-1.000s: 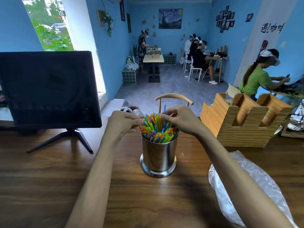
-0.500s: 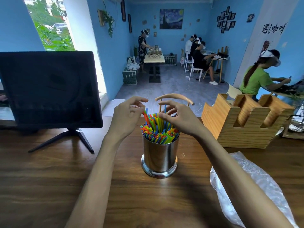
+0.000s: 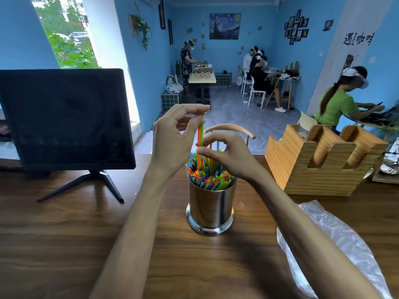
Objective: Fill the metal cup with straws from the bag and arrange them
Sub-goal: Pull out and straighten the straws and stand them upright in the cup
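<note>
- My left hand (image 3: 172, 137) is raised above the metal cup (image 3: 210, 209), thumb and forefinger pinching the tops of two straws, an orange straw (image 3: 198, 145) and a green straw (image 3: 202, 134), which stand taller than the rest.
- My right hand (image 3: 228, 156) sits just beside them over the cup's mouth, fingers curled, thumb and forefinger closing on the same two straws lower down.
- The cup stands upright on the wooden table (image 3: 64, 244), packed with coloured straws (image 3: 210, 180), their open ends fanning at the rim.
- The clear plastic bag (image 3: 336, 244) lies flat on the table to my right, near the cup, partly under my right forearm.
- A dark monitor (image 3: 64, 117) stands at left on the table; a wooden holder (image 3: 323, 160) at right.
</note>
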Demonstrator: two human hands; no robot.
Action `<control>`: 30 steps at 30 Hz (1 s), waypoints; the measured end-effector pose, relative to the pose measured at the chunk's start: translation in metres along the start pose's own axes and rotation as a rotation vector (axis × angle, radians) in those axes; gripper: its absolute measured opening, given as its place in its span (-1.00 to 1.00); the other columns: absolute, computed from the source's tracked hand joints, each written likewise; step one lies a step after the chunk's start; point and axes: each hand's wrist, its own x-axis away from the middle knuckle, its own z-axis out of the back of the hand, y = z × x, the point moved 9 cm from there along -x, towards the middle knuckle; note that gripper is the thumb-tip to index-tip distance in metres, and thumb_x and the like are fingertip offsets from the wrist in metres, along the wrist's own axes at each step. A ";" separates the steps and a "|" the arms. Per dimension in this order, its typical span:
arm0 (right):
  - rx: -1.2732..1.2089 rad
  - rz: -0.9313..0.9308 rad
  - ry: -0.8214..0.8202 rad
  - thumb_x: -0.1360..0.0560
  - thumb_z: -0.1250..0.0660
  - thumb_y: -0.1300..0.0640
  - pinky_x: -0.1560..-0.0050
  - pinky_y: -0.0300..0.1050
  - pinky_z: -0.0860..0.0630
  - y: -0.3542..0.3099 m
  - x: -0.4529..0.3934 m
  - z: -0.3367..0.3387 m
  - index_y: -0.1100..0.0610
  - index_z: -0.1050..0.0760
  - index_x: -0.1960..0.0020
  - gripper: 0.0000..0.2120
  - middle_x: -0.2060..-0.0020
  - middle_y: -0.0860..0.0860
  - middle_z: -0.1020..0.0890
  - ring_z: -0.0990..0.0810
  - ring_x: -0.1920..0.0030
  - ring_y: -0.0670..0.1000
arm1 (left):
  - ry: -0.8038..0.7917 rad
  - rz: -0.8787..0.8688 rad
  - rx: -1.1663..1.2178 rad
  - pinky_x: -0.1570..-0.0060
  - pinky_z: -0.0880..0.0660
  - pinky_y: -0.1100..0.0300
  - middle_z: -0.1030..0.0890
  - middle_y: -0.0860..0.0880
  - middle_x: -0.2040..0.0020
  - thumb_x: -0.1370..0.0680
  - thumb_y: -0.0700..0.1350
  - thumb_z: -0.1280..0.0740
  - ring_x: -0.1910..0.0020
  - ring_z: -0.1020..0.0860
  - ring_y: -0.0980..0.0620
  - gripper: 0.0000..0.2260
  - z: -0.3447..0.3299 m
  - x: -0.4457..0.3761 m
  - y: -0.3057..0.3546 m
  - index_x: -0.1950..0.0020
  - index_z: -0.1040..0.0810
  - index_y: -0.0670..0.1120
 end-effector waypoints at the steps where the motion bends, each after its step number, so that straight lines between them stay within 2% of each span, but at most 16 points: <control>1: -0.006 0.003 0.005 -0.52 -0.48 -0.06 -0.14 0.04 -0.54 -0.001 0.000 0.000 0.01 -0.68 0.02 -0.85 0.11 -0.14 -0.70 -0.64 -0.03 -0.10 | 0.001 -0.004 0.004 -0.04 -0.64 0.04 -0.68 0.09 -0.05 -0.62 -0.21 -0.36 0.03 -0.71 0.03 -0.76 0.000 0.000 0.001 -0.07 -0.64 0.16; 5: 0.029 0.061 0.058 -0.56 -0.45 0.04 -0.10 -0.21 -0.49 -0.012 0.001 0.004 0.04 -0.66 0.05 -0.92 0.13 -0.16 -0.68 -0.61 -0.03 -0.19 | 0.006 -0.024 0.021 -0.01 -0.62 0.17 -0.68 0.11 -0.05 -0.61 -0.22 -0.38 0.02 -0.69 0.09 -0.74 0.000 0.002 0.010 -0.07 -0.64 0.18; 8: 0.078 0.120 0.117 -0.59 -0.42 0.08 -0.09 -0.27 -0.44 -0.024 0.004 0.009 0.07 -0.67 0.02 -0.92 0.14 -0.15 -0.67 -0.58 0.00 -0.22 | -0.002 -0.021 -0.006 0.06 -0.57 0.30 -0.67 0.19 -0.01 -0.57 -0.19 -0.43 0.09 -0.67 0.18 -0.73 0.000 0.003 0.014 -0.10 -0.64 0.20; 13: 0.129 0.152 0.114 -0.63 -0.36 0.12 -0.07 -0.39 -0.38 -0.034 0.006 0.011 0.13 -0.64 -0.04 -0.89 0.11 -0.11 -0.68 -0.56 0.01 -0.26 | 0.027 -0.087 -0.082 0.10 -0.53 0.41 -0.65 0.18 0.09 -0.55 -0.19 -0.46 0.13 -0.65 0.22 -0.70 0.008 0.005 0.027 -0.17 -0.60 0.17; 16: 0.050 0.134 0.090 -0.67 -0.31 0.13 -0.12 -0.28 -0.47 -0.037 0.008 0.009 0.15 -0.58 -0.10 -0.89 0.11 -0.13 -0.69 -0.64 -0.04 -0.20 | 0.088 -0.149 -0.087 0.12 -0.58 0.33 -0.66 0.20 0.09 -0.55 -0.18 -0.46 0.12 -0.66 0.20 -0.76 0.015 0.006 0.038 -0.11 -0.62 0.14; 18: 0.006 0.109 0.083 -0.66 -0.31 0.12 -0.11 -0.20 -0.52 -0.035 0.008 0.009 0.16 -0.58 -0.10 -0.88 0.12 -0.12 -0.71 -0.67 -0.03 -0.16 | 0.156 -0.127 -0.012 0.11 -0.64 0.14 -0.69 0.17 0.11 -0.54 -0.17 -0.48 0.13 -0.69 0.12 -0.78 0.021 0.005 0.036 -0.08 -0.65 0.12; 20: -0.035 0.082 0.092 -0.65 -0.33 0.14 -0.08 -0.22 -0.52 -0.029 0.006 0.013 0.18 -0.61 -0.09 -0.87 0.13 -0.09 -0.72 -0.68 -0.01 -0.16 | 0.231 -0.081 0.111 0.13 -0.66 -0.01 -0.71 0.14 0.13 -0.52 -0.19 -0.51 0.16 -0.71 0.03 -0.79 0.030 0.004 0.028 -0.07 -0.68 0.08; 26: -0.344 -0.069 0.185 -0.57 -0.42 0.20 -0.13 -0.09 -0.57 -0.004 0.007 0.040 0.21 -0.70 -0.03 -0.88 0.11 0.13 -0.75 -0.70 0.03 0.02 | 0.447 0.012 0.384 0.27 -0.62 0.14 -0.72 0.00 0.15 -0.50 -0.27 -0.51 0.15 -0.72 -0.15 -0.83 0.060 0.007 0.014 -0.03 -0.69 -0.06; 29: -0.569 -0.130 0.253 -0.42 -0.50 0.12 -0.15 0.07 -0.63 0.001 0.011 0.054 0.11 -0.73 0.06 -0.88 0.16 0.13 -0.76 -0.74 0.08 0.12 | 0.468 0.109 0.440 0.25 -0.61 0.16 -0.73 -0.02 0.17 -0.52 -0.25 -0.50 0.20 -0.70 -0.07 -0.86 0.063 0.008 -0.004 -0.05 -0.69 -0.09; 30: -0.646 -0.153 0.255 -0.38 -0.51 0.09 -0.10 0.06 -0.65 0.001 0.011 0.055 0.09 -0.74 0.07 -0.85 0.16 0.14 -0.76 -0.75 0.11 0.13 | 0.473 0.153 0.454 0.24 -0.60 0.16 -0.73 -0.02 0.18 -0.52 -0.24 -0.50 0.22 -0.68 -0.02 -0.87 0.062 0.009 -0.011 -0.05 -0.69 -0.09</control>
